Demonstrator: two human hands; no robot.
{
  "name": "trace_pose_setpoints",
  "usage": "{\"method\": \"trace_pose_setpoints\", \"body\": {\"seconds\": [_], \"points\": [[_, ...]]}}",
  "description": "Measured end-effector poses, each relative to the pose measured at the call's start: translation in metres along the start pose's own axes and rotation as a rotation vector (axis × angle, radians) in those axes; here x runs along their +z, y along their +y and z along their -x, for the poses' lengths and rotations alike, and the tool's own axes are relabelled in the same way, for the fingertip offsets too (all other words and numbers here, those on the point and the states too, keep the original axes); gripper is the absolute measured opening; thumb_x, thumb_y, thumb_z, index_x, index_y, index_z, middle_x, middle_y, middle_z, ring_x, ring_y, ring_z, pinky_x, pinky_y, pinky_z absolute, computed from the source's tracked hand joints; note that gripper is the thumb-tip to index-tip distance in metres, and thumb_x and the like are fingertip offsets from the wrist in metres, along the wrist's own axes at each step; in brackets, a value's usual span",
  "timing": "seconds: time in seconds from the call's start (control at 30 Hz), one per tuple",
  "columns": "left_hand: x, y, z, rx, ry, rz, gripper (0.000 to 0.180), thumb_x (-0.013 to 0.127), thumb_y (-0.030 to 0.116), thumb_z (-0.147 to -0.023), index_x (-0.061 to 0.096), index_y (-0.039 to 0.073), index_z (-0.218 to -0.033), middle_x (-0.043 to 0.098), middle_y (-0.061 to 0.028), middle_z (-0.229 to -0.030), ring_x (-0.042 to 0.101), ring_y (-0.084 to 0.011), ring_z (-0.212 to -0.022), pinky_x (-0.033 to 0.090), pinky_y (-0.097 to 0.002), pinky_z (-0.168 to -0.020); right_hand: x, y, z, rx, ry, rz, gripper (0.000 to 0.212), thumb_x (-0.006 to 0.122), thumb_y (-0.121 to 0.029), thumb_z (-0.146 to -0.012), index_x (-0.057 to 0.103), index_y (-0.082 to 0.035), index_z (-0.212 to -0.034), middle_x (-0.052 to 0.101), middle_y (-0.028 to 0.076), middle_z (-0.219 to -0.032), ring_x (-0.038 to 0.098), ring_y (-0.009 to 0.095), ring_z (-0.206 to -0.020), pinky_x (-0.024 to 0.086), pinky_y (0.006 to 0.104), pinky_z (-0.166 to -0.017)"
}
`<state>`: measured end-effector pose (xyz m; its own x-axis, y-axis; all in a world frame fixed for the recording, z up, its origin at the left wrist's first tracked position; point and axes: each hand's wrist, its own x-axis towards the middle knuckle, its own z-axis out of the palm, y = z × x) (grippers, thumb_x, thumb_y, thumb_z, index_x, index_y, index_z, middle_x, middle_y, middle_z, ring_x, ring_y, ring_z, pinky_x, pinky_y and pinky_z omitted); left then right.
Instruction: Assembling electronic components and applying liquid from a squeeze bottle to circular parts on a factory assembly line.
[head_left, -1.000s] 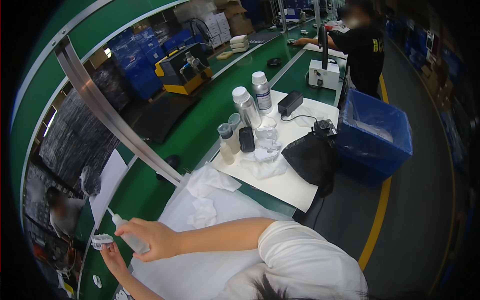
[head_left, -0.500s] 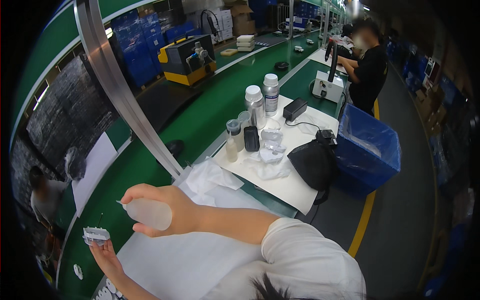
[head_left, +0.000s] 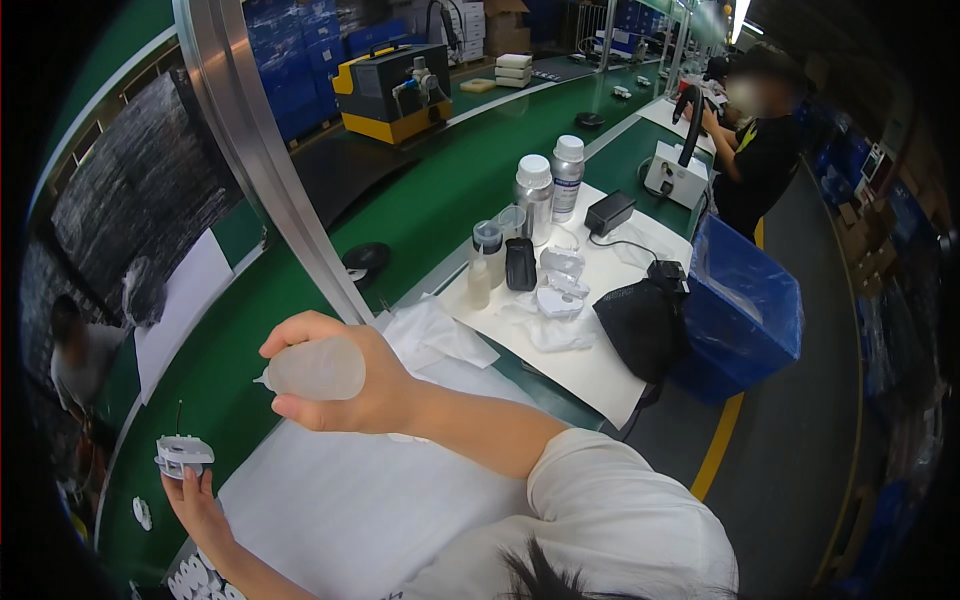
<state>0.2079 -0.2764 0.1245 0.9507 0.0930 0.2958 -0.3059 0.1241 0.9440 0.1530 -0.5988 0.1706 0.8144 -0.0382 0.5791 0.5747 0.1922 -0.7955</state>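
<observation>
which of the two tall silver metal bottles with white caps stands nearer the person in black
The right-hand silver metal bottle, farther up the white bench; the other silver bottle stands lower left, beside the small clear cups.

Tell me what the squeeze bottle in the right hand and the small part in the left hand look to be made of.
The cloudy translucent squeeze bottle in the right hand looks like soft matte plastic: light passes through it dully, with no glassy shine. The small pale grey moulded part held by the left hand looks like rigid opaque plastic, with crisp edges and a flat, even colour; finer detail is too small to tell.

White boxes [head_left: 512, 71] stacked beyond the green conveyor [head_left: 470, 180].
</observation>
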Motion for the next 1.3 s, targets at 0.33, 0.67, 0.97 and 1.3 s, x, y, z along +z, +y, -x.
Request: {"method": "trace_pose_setpoints", "body": {"seconds": [0.33,0.67,0.97,1.3], "points": [[0.009,0.003,0.003,0.029,0.061,-0.24,0.059,0.063,0.018,-0.075,0.035,0.001,-0.123,0.047,-0.006,-0.112,0.045,-0.0142,-0.101,0.033,-0.0269,-0.084,0.002,0.001,-0.001,-0.021,-0.011,0.095,0.04,0.07,-0.024,-0.064,0.054,-0.006,-0.095,0.056,0.004,-0.087,0.054,0.011,-0.079,0.043,0.0221,-0.068],[0.011,0.004,0.004,0.023,0.07,-0.244,0.058,0.063,0.015,-0.074,0.035,0.0,-0.123,0.049,-0.0075,-0.11,0.047,-0.0143,-0.099,0.035,-0.0256,-0.084,0.001,0.002,-0.002,-0.029,-0.023,0.109,0.039,0.07,-0.024,-0.064,0.054,-0.006,-0.095,0.057,0.003,-0.086,0.055,0.011,-0.079,0.043,0.0225,-0.068],[0.012,0.005,0.005,0.036,0.033,-0.257,0.059,0.063,0.013,-0.073,0.034,-0.002,-0.123,0.048,-0.01,-0.111,0.047,-0.0167,-0.101,0.035,-0.027,-0.087,0.002,0.003,-0.001,-0.027,-0.03,0.112,0.036,0.07,-0.021,-0.064,0.054,-0.006,-0.093,0.056,0.003,-0.086,0.054,0.011,-0.078,0.043,0.022,-0.068],[0.009,-0.004,-0.004,0.086,-0.009,-0.263,0.056,0.061,0.016,-0.076,0.035,0.001,-0.123,0.048,-0.0064,-0.112,0.047,-0.0132,-0.1,0.035,-0.0237,-0.082,-0.001,0.005,-0.005,-0.025,-0.018,0.139,0.034,0.071,-0.02,-0.063,0.055,-0.006,-0.09,0.057,0.003,-0.082,0.054,0.01,-0.075,0.043,0.0218,-0.066]]}}
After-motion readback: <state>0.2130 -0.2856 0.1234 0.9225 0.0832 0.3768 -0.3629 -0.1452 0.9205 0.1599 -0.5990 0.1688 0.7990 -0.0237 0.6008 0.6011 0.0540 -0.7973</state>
